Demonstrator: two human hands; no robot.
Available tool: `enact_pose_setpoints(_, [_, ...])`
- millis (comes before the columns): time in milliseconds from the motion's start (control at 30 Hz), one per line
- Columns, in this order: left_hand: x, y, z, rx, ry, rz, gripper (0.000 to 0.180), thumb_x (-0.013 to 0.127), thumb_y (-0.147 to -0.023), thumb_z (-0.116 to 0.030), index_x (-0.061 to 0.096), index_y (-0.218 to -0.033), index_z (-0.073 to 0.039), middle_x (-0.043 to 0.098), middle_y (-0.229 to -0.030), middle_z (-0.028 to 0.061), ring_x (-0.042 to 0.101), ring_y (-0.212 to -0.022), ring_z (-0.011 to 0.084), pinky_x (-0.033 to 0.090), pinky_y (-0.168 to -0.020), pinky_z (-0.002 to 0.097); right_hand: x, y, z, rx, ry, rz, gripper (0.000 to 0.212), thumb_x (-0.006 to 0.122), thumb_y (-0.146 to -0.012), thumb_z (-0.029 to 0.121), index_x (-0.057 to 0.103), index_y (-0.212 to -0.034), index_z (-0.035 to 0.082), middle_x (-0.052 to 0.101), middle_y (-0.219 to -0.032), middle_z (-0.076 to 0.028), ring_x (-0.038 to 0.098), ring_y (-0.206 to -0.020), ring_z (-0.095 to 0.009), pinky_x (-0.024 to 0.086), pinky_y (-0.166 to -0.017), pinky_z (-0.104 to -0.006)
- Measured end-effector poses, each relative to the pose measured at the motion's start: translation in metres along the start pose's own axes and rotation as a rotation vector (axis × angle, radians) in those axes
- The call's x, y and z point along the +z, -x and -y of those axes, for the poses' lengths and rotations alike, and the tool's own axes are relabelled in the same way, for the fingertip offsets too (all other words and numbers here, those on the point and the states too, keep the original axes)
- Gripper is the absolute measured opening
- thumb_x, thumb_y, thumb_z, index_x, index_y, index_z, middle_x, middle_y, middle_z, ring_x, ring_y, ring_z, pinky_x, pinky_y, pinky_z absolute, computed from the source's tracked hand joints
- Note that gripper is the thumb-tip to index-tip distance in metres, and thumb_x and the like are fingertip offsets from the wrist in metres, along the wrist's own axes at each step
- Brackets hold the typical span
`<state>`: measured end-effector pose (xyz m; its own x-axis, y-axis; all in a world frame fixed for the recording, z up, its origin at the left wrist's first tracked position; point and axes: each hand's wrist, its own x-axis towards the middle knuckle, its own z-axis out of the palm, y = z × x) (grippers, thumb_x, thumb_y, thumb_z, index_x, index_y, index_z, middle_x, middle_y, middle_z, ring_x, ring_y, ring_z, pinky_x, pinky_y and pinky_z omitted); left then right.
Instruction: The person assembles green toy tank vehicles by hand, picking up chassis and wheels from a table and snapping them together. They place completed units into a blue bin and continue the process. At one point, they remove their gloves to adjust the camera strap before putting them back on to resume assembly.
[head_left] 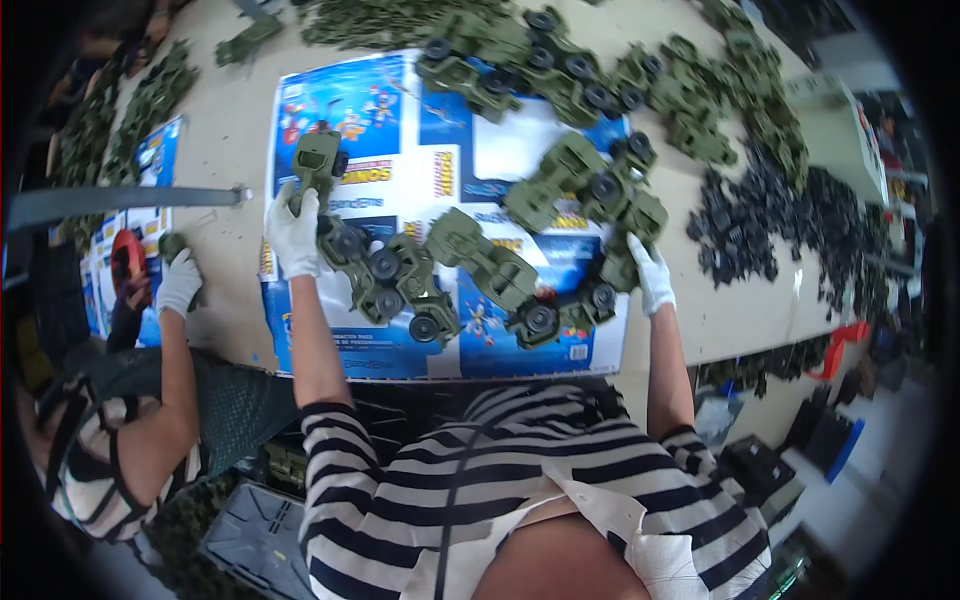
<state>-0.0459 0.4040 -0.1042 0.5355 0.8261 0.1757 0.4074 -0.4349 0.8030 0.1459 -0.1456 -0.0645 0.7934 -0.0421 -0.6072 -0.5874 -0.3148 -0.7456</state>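
My left hand (293, 235), in a white glove, is closed on a green toy military truck (318, 155) with black wheels at the left of the printed sheet. In a white glove too, my right hand (653, 277) has its fingers against a green toy truck (618, 262) by the sheet's right edge, seemingly gripping its side. Between the hands lie several more green toy trucks, among them a long one (480, 258) and one lying tilted (555, 182). Some rest wheels up, such as the one (385, 265) next to my left hand.
Beneath the trucks lies a blue and white printed sheet (390, 345). More trucks (530, 60) crowd its far edge. Green parts (700, 110) and a heap of black parts (770, 215) are at the right. A grey bar (130, 205) juts in from the left, where a co-worker's gloved hand (180, 282) works.
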Motion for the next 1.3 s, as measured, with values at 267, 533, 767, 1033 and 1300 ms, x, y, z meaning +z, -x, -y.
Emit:
enact_pose_setpoints(267, [0.144,0.109,-0.149,0.145,0.042,0.156,0.042,0.074,-0.079,-0.032,0.072,-0.107,-0.002,0.072,-0.090,0.0167,0.069,-0.080,0.0309,0.053,-0.077,0.0381,-0.018,0.017,0.012,-0.002,-0.139,0.049,0.090,0.075,-0.088,0.033,0.024,-0.149,-0.009,0.054,-0.138,-0.015,0.054,-0.123,-0.019,0.042,-0.103,-0.0281])
enact_pose_setpoints(533, [0.104,0.155,-0.198,-0.132,0.451,0.501,0.087,0.064,-0.092,-0.047,0.028,-0.147,0.010,0.037,-0.151,0.0231,0.042,-0.136,0.0274,0.032,-0.112,0.0353,-0.096,0.066,-0.055,-0.129,0.461,-0.411,0.066,0.069,-0.091,0.037,0.046,-0.141,0.001,0.059,-0.131,-0.016,0.057,-0.116,-0.021,0.045,-0.101,-0.0337])
enact_pose_setpoints(767, [0.085,0.213,-0.152,-0.217,0.153,1.042,0.084,0.088,-0.070,-0.029,0.047,-0.136,0.005,0.063,-0.119,0.0179,0.064,-0.105,0.0225,0.051,-0.090,0.0324,-0.094,0.121,-0.100,0.094,0.072,0.059,0.105,0.089,-0.070,0.039,0.031,-0.148,-0.003,0.060,-0.127,-0.019,0.061,-0.112,-0.024,0.053,-0.091,-0.0360])
enact_pose_setpoints(1033, [0.080,0.227,-0.169,-0.367,0.284,1.077,0.063,0.084,-0.075,-0.011,0.053,-0.128,0.002,0.068,-0.105,0.0071,0.065,-0.091,0.0147,0.052,-0.080,0.0280,-0.080,0.026,-0.028,-0.312,0.322,0.096,0.089,0.079,-0.074,0.052,0.047,-0.141,0.002,0.060,-0.126,-0.026,0.058,-0.119,-0.039,0.046,-0.102,-0.0409])
enact_pose_setpoints(1300, [0.064,0.315,-0.291,-0.361,0.421,0.601,0.048,0.077,-0.080,-0.005,0.058,-0.123,0.001,0.068,-0.101,0.0059,0.066,-0.084,0.0149,0.054,-0.075,0.0251,-0.219,-0.035,-0.021,-0.559,0.860,-0.308,0.048,0.066,-0.085,0.050,0.069,-0.106,0.008,0.066,-0.103,-0.015,0.064,-0.098,-0.032,0.051,-0.083,-0.0455])
